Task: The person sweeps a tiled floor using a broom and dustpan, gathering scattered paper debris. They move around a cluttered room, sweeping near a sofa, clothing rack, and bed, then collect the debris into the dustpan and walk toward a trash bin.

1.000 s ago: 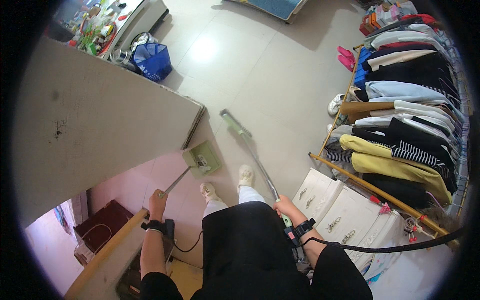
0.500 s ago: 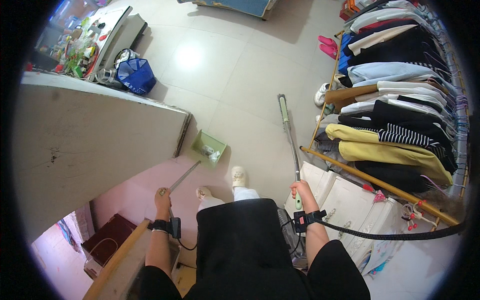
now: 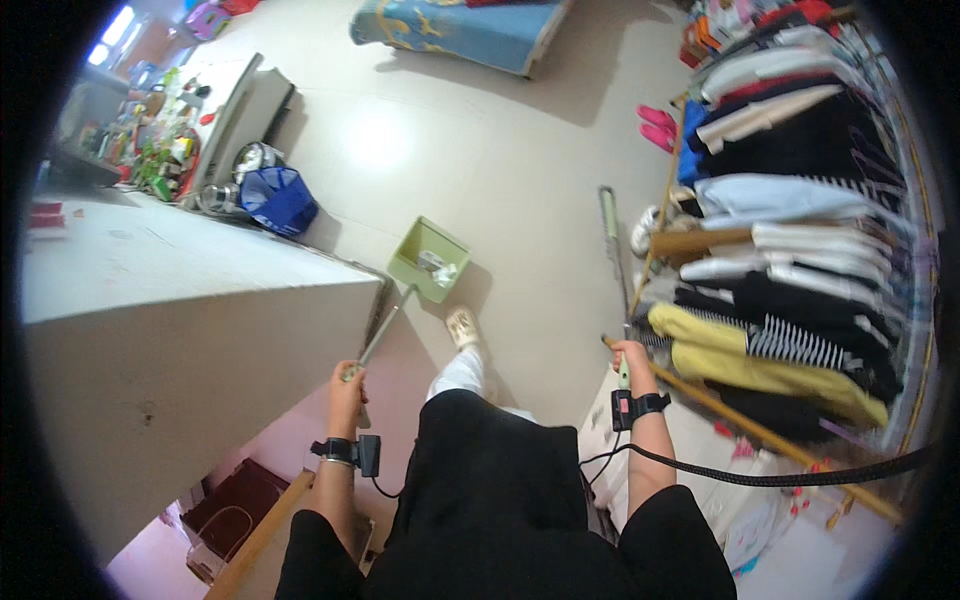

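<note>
Head view, looking straight down. The pale tiled floor (image 3: 520, 140) opens wide ahead of the green dustpan (image 3: 430, 258), bare all the way up to the blue patterned mat (image 3: 455, 30) at the far edge. Left of the dustpan, the big grey counter block (image 3: 190, 330) presses close, its corner edge just beside the dustpan's long handle (image 3: 385, 325), so there is little room on that side. Right of the dustpan, across a strip of clear tile, the clothes rack (image 3: 790, 270) crowds in with hanging shirts, striped and yellow tops, and its wooden rail (image 3: 760, 430) slanting low.

The left hand (image 3: 347, 385) is closed around the top of the dustpan handle; the pan sits on the floor with a bit of pale litter inside. The right hand (image 3: 632, 362) is wrapped around the broom stick (image 3: 612, 250), which runs up along the rack's edge, well right of the dustpan. One light shoe (image 3: 462, 325) stands just below the dustpan. A blue bag (image 3: 278, 198) sits beyond it to the left, against the counter's far side, with a metal pot beside it. Pink slippers (image 3: 657, 125) lie far right of the dustpan, by the rack.

Against half a second ago, the dustpan sits farther out from the counter corner, and the broom has swung closer to the rack.
</note>
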Available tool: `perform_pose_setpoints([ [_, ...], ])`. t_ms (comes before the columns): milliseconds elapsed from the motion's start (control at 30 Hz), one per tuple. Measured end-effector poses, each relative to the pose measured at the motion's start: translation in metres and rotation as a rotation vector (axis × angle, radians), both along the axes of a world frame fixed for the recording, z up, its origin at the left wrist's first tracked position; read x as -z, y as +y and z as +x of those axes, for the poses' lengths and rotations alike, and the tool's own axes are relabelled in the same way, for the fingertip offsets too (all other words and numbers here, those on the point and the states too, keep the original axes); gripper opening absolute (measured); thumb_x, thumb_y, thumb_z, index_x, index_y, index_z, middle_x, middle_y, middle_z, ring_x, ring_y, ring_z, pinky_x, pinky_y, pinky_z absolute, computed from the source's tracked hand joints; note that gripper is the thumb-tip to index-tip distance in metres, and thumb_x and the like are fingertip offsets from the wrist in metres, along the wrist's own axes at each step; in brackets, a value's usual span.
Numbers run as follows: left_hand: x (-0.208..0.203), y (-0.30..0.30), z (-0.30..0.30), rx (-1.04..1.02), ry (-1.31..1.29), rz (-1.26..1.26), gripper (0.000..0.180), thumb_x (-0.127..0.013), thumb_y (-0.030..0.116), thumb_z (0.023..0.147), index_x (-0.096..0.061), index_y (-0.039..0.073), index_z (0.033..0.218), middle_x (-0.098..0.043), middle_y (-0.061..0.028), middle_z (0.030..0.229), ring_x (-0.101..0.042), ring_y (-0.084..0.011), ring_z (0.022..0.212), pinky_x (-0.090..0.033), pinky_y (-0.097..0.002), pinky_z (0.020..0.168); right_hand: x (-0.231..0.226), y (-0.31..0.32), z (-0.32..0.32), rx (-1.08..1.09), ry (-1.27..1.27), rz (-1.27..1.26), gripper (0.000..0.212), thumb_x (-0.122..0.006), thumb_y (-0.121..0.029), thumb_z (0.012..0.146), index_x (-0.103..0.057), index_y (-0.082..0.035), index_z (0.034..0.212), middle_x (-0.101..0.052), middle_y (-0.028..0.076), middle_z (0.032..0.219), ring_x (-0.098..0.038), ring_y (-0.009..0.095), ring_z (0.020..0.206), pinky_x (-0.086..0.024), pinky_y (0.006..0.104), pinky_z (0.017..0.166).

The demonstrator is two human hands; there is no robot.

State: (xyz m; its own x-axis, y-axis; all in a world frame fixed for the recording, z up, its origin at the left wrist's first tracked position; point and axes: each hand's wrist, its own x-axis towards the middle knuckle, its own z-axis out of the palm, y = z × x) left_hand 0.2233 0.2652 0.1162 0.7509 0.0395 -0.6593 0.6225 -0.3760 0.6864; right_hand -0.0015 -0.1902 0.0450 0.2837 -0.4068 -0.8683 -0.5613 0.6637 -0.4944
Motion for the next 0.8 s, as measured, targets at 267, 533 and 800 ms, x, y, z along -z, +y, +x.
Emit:
perform_pose_setpoints([
  [267, -0.03, -0.053, 0.117, -0.297, 0.135, -0.327, 0.015, -0.047, 0.006, 0.074, -0.046, 0.005, 0.089, -0.041, -0.0029, 0.054, -0.039, -0.0111, 0.041, -0.034, -0.0234, 0.036, 0.003, -0.067, 0.117, 0.037, -0.04, 0.113, 0.019, -0.048, -0.013, 0.068, -0.037, -0.012, 0.053, -0.037, 0.001, 0.044, -0.037, 0.014, 0.036, -0.034, 0.0252, 0.037],
  [533, -0.07, -0.101, 0.242, -0.712, 0.202, -0.455, 0.008, -0.044, 0.007, 0.076, -0.039, 0.009, 0.081, -0.041, -0.0022, 0.059, -0.038, -0.0091, 0.046, -0.035, -0.0187, 0.039, -0.018, -0.13, 0.163, -0.136, 0.087, 0.216, 0.016, -0.049, -0.011, 0.065, -0.039, -0.01, 0.053, -0.037, 0.001, 0.042, -0.037, 0.014, 0.034, -0.033, 0.0244, 0.034],
  [800, -0.138, -0.105, 0.31, -0.936, -0.216, -0.532, 0.014, -0.045, 0.002, 0.074, -0.041, 0.008, 0.086, -0.032, 0.0019, 0.056, -0.028, -0.0049, 0.041, -0.027, -0.0173, 0.036, -0.014, -0.213, 0.336, -0.503, 0.232, 0.35, 0.02, -0.046, -0.011, 0.067, -0.037, -0.011, 0.049, -0.04, 0.003, 0.043, -0.039, 0.016, 0.036, -0.035, 0.0279, 0.038],
])
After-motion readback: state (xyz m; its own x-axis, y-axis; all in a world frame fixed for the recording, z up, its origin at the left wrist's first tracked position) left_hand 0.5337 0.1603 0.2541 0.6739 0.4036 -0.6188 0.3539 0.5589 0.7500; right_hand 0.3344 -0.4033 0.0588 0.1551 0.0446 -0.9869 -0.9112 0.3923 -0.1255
